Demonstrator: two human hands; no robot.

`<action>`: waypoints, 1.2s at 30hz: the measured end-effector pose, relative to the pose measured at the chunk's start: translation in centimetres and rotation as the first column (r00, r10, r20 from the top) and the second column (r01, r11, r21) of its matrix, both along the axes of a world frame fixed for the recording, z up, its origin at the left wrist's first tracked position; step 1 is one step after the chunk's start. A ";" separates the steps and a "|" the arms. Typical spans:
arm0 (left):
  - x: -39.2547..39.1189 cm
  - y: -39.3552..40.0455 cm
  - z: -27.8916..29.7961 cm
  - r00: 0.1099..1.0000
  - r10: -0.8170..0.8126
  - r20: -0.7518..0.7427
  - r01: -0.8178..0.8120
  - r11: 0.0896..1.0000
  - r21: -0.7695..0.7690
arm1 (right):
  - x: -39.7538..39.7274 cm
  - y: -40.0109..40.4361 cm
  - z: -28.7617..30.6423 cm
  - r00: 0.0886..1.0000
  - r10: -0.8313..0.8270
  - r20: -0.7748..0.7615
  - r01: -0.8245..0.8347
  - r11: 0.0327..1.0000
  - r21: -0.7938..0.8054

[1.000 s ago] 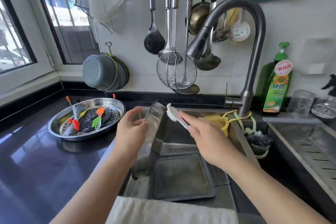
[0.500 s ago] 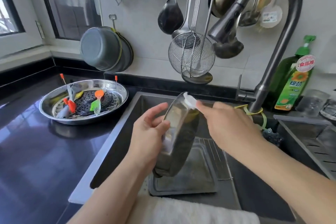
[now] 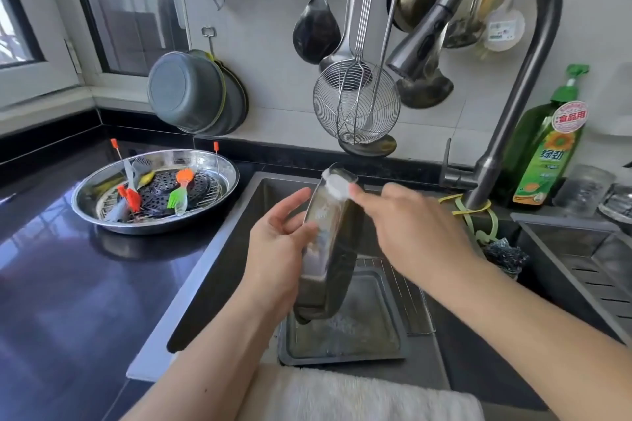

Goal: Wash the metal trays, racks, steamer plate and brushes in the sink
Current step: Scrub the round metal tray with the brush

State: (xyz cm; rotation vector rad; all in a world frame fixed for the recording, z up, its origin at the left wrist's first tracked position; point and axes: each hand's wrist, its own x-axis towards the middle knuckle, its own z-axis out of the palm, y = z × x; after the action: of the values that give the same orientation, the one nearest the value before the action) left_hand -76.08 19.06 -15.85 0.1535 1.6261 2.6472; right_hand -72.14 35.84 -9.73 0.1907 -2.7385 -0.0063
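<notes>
My left hand (image 3: 278,243) holds a dark metal tray (image 3: 330,249) on edge above the sink (image 3: 232,270), thumb on its soapy inner face. My right hand (image 3: 407,229) grips a white scrubbing brush (image 3: 337,185) and presses its head against the tray's top corner. A second metal tray (image 3: 362,328) lies flat in the sink bottom on a wire rack (image 3: 408,287). On the counter to the left, a round steel pan (image 3: 155,190) holds the black perforated steamer plate (image 3: 171,190), a wire rack and several coloured silicone brushes (image 3: 179,196).
The curved faucet (image 3: 506,85) arches over the sink at right, with a green dish soap bottle (image 3: 547,147) behind it. Ladles and a wire skimmer (image 3: 355,106) hang on the wall above. A white towel (image 3: 359,396) lies over the sink's front edge. A draining basin (image 3: 588,267) sits right.
The view has moved closer and leftward. My right hand has carried the brush from beside the tray up onto its top corner. My left hand still holds the tray on edge.
</notes>
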 end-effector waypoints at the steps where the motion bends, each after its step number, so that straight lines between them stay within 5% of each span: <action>1: -0.2 0.0 -0.1 1.000 -0.004 0.009 0.004 1.000 0.018 | 0.3 -0.5 -0.5 0.999 0.032 0.024 -0.032 0.999 0.007; 19: -1.5 0.0 -1.4 0.979 -0.142 0.146 0.115 0.977 0.178 | 0.9 -1.0 -4.7 0.994 0.093 0.061 -0.086 0.990 -0.109; 31: -0.4 0.1 -1.6 0.944 -0.184 0.273 0.209 0.976 -0.063 | 0.8 -1.9 -6.0 0.996 -0.043 0.083 0.055 0.988 -0.146; 36: -0.2 0.0 -2.0 0.927 -0.210 0.311 0.275 0.944 -0.183 | 1.9 -2.5 -6.6 0.992 0.021 0.128 -0.001 0.988 -0.156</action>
State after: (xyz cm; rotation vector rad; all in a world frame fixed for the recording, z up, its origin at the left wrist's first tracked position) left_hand -76.24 19.10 -17.85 -0.0332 1.6661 2.1674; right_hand -70.25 33.37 -16.34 0.1678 -2.8506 0.2304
